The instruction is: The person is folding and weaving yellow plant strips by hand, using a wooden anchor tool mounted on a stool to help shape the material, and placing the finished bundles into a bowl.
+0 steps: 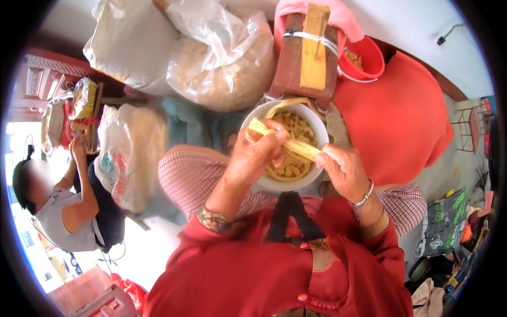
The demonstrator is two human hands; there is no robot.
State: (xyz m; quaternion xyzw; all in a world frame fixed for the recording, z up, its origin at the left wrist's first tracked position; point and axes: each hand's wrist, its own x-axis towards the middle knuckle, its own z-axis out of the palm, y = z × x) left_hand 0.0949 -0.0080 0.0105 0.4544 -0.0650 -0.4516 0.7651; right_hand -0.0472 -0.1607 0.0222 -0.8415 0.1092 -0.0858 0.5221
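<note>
a pale-yellow fibrous strip (302,148), held slantwise above a white basin (289,185) between the seated person's knees. the left hand (255,152) is closed around the strip near its upper end, a short tip standing out past the fingers; the right hand (344,168) pinches the lower end between thumb and fingers. small cut chunks (302,128) of similar colour lie in the basin below. seen from where one stands, the strip looks light and pliable, probably soft along its folds, dry rather than slippery, and likely to split lengthwise if twisted. it would best be taken near both ends, with a light pinch that does not crush the layers.
</note>
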